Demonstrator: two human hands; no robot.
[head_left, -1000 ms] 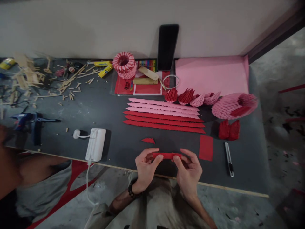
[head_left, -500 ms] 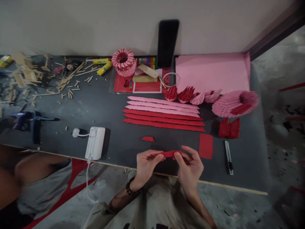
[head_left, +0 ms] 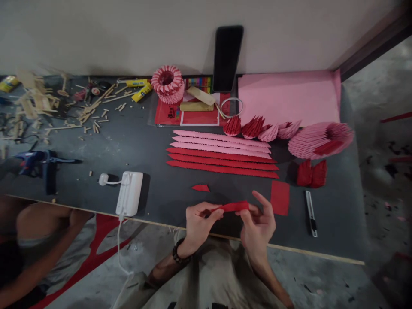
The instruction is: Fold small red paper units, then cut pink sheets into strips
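Between my two hands is a narrow folded strip of red paper (head_left: 234, 206), held above the table's front edge. My left hand (head_left: 200, 221) pinches its left end between thumb and fingers. At the other end, my right hand (head_left: 258, 223) grips the strip with thumb and fingers, its index finger raised away. A small folded red paper piece (head_left: 201, 188) lies just beyond my left hand. To the right of my right hand rests a flat red paper rectangle (head_left: 280, 198). Farther back, long pink strips (head_left: 222, 144) and red strips (head_left: 222, 165) of folded paper lie in rows.
A utility knife (head_left: 310, 213) and red folded clusters (head_left: 311, 174) lie at right. Pink paper sheets (head_left: 286, 96) and a leaning phone (head_left: 228, 59) are at the back. At left are a white power bank (head_left: 129, 194), a glue gun (head_left: 48, 167) and wood scraps. Another person's arm (head_left: 48, 262) is lower left.
The red strip's right end has tilted up slightly, and my right index finger has lifted higher. At lower left, the other person's arm has moved.
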